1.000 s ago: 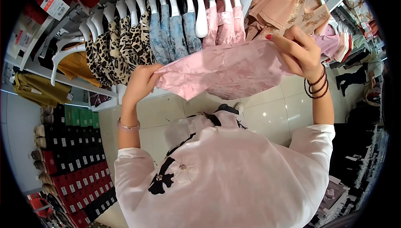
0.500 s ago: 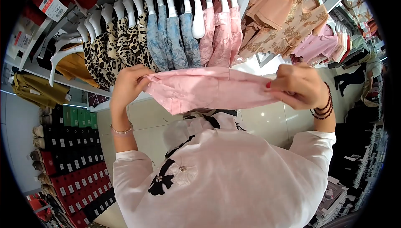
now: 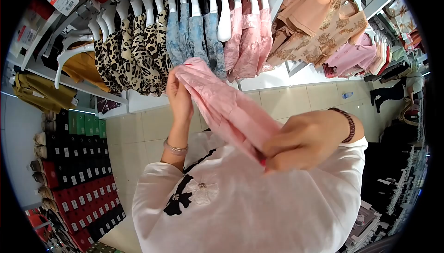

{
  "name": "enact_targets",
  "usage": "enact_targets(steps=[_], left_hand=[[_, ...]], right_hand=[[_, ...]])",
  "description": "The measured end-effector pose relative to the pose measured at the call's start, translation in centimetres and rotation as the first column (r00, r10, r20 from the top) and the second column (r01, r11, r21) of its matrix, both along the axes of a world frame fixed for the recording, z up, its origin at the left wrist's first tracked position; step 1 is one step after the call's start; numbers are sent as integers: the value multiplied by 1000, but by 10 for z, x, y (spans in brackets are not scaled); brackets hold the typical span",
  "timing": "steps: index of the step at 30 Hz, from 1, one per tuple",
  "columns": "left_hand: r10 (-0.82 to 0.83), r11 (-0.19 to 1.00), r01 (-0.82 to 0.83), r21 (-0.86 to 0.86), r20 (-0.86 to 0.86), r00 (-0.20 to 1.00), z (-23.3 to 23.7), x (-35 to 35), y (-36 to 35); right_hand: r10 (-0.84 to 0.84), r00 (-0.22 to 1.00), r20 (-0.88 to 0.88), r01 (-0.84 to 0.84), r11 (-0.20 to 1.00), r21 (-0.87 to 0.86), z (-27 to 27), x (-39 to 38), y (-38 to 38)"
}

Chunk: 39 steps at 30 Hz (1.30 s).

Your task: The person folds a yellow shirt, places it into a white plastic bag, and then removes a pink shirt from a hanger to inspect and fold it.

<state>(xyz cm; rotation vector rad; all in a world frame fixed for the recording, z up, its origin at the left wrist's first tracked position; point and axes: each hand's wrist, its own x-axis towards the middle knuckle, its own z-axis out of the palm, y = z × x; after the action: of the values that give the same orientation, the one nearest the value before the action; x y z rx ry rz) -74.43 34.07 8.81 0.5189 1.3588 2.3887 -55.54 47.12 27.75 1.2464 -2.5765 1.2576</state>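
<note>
A pale pink patterned garment (image 3: 229, 105), narrow and folded lengthwise, stretches slantwise between my two hands in front of my chest. My left hand (image 3: 179, 98) is closed on its upper end, just below the hanging clothes. Lower and closer to my body, my right hand (image 3: 305, 141) grips the other end, its fingers curled round the cloth and slightly blurred. Right behind the upper end hang blue patterned garments (image 3: 196, 40) and matching pink garments (image 3: 247, 44) on white hangers.
Leopard-print garments (image 3: 138, 51) hang left of the blue ones, with peach tops (image 3: 319, 21) to the right. Stacked shoeboxes (image 3: 78, 174) with shoes along their side stand at left on the tiled floor (image 3: 152, 125). A person (image 3: 400, 88) is at far right, near a small bottle (image 3: 348, 95).
The pink garment has swung from level to slanting. My left hand has moved right and slightly upward; my right hand has come down towards my chest.
</note>
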Motion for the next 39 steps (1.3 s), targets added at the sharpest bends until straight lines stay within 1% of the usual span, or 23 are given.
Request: enact_targets(steps=[2,5,8,9,10,11,12,14,15,16,17,19,20,21,22,23,25,26,27,30,33,36,39], left_hand=[[-85,995,74,64,194,977,-4,8,15],[-457,888,388,248,367,810,-5,19,25],[-772,627,758,177,268,576,-1,16,17],[-834,537,836,115,222,505,-5,17,15],[-881,454,890,41,172,442,-8,20,15],[-905,402,915,-22,144,401,-14,24,15],[-906,395,916,-74,135,401,-23,31,16],[-866,456,883,-110,174,469,-43,51,21],[-844,486,866,-118,192,501,-52,61,20],[-824,512,849,-132,205,528,-57,70,15],[-802,538,831,-145,216,557,-62,81,11],[-774,570,805,-166,221,593,-69,91,8],[-762,580,795,-179,226,607,-72,90,6],[-751,589,784,-199,224,621,-74,84,3],[-741,596,772,-221,219,635,-76,81,1],[-731,603,761,-241,214,647,-78,77,-1],[-714,611,734,-297,195,673,-80,72,-5],[-697,619,712,-332,185,692,-81,69,-9],[-682,626,687,-368,170,712,-83,67,-12],[-617,643,575,-506,102,780,-85,62,-28],[-527,642,392,-659,-8,850,-83,61,-49],[-447,630,215,-747,-121,886,-79,62,-66],[-412,642,115,-758,-215,885,-73,64,-72]], right_hand=[[162,967,195,-159,987,-30,-1,-10,-8],[276,924,263,-179,923,-340,-11,-19,-12],[133,942,308,54,846,-531,-4,-24,10],[-38,879,475,340,747,-570,-6,-21,17],[-319,802,506,564,684,-462,-15,-28,27],[-328,778,536,604,628,-491,-28,-42,43],[-442,625,643,766,504,-398,-45,-51,52],[57,276,960,948,149,-281,-102,-67,67],[88,287,954,947,127,-296,-158,-68,78],[276,182,944,983,-31,-181,-183,-60,73],[386,179,905,983,-42,-177,-215,-56,67],[527,-100,844,995,49,87,-232,-26,52],[741,124,660,968,57,-246,-235,-14,35],[423,259,868,909,199,-367,-238,-8,26],[55,425,904,831,374,-413,-240,-2,21],[-289,587,756,749,548,-372,-242,2,18],[-320,595,737,766,503,-400,-239,11,15],[-2,465,885,852,273,-447,-229,15,15],[354,344,869,923,42,-383,-224,20,15],[572,375,729,917,-116,-381,-235,41,26],[602,456,656,814,17,-581,-255,60,32],[227,530,817,707,412,-574,-236,60,25],[104,357,928,804,472,-362,-220,49,16]])
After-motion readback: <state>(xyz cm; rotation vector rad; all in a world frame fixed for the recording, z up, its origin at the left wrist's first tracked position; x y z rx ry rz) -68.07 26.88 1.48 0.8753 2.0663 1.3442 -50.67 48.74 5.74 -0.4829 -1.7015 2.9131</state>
